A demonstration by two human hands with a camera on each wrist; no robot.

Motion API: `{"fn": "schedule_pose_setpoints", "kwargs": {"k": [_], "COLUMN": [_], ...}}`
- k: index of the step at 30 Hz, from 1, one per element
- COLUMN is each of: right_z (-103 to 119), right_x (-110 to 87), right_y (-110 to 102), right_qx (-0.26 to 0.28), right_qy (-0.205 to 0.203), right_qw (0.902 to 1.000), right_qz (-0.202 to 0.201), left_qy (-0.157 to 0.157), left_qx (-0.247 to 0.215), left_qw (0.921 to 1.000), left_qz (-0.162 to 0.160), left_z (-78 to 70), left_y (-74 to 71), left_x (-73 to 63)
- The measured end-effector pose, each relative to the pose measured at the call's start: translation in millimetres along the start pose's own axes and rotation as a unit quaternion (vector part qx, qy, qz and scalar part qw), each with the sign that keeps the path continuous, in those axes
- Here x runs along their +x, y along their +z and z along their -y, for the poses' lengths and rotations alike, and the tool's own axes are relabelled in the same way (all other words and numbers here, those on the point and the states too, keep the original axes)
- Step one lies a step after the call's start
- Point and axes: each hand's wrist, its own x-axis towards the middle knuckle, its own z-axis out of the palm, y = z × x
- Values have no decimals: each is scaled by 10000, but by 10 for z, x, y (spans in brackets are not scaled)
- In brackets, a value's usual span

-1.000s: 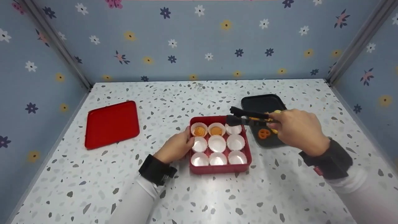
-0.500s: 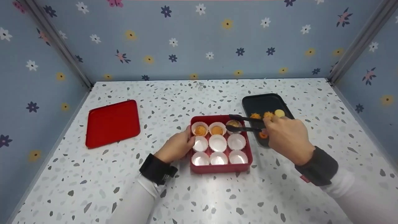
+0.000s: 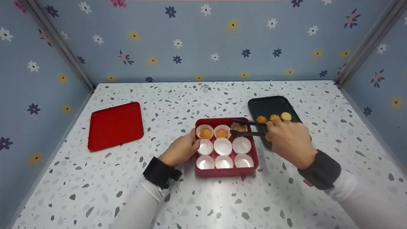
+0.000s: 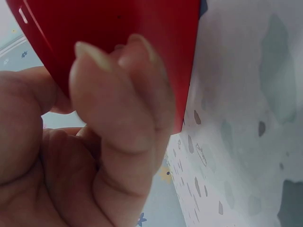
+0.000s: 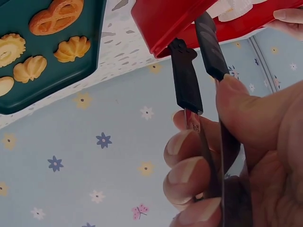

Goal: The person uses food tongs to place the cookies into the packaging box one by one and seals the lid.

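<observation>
A red square box (image 3: 224, 172) holds rows of white paper cups (image 3: 222, 146). In its back row, two cups hold orange-brown cookies (image 3: 205, 134), and the right one holds a paler cookie (image 3: 240, 127). My left hand (image 3: 180, 149) grips the box's left side, thumb at the rim; in the left wrist view its fingers (image 4: 128, 113) lie against the red wall. My right hand (image 3: 290, 141) holds black-tipped tongs (image 5: 187, 78) between thumb and fingers. The tong tips stand apart at the back right cup, either side of the paler cookie; contact with it cannot be told.
A dark tray (image 3: 267, 103) with several cookies (image 5: 72, 48), one pretzel-shaped (image 5: 56, 16), lies right of the box, partly under my right hand. A flat red tray or lid (image 3: 116, 126) lies at the left. Flower-patterned walls (image 3: 203, 41) surround the speckled table (image 3: 171, 105).
The tongs' tips were close together over the back right cup and have spread apart. A paler cookie now shows in that cup. My right hand has moved left; my left hand stays.
</observation>
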Motion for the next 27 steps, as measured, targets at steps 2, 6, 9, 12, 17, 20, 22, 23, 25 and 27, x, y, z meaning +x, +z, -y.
{"fn": "schedule_pose_setpoints", "kwargs": {"k": [2,6,9,12,17,20,22,23,25,27], "right_z": [7,22,36,44,46,47,43,40,32,23], "right_x": [4,11,2,-22,-37,-14,4,11,20,25], "right_y": [-7,-19,-28,-62,-112,-102,-86,-79,-71,-69], "right_qx": [-36,-126,-150,-104,-48,-152,-206,-227,-215,-157], "right_qy": [-8,-25,-45,-59,-86,-74,-30,-10,38,82], "right_qw": [10000,9999,9998,9997,9994,9996,9998,9997,9995,9993], "right_qz": [-19,-57,-109,-199,-343,-215,-40,56,225,335], "left_qy": [50,69,30,20,14,-17,-45,-53,-54,-51], "left_qx": [15,21,-7,-44,-70,-75,-55,-44,-9,55], "left_qw": [10000,10000,10000,10000,10000,10000,10000,10000,10000,10000], "left_qz": [-18,-34,-16,26,4,-16,-8,-2,3,-20], "left_z": [2,3,0,-3,-6,-6,-3,-2,-6,-9], "left_y": [1,0,1,1,-7,-6,-2,0,3,3], "left_x": [-1,-5,-5,-2,6,6,6,6,3,4]}}
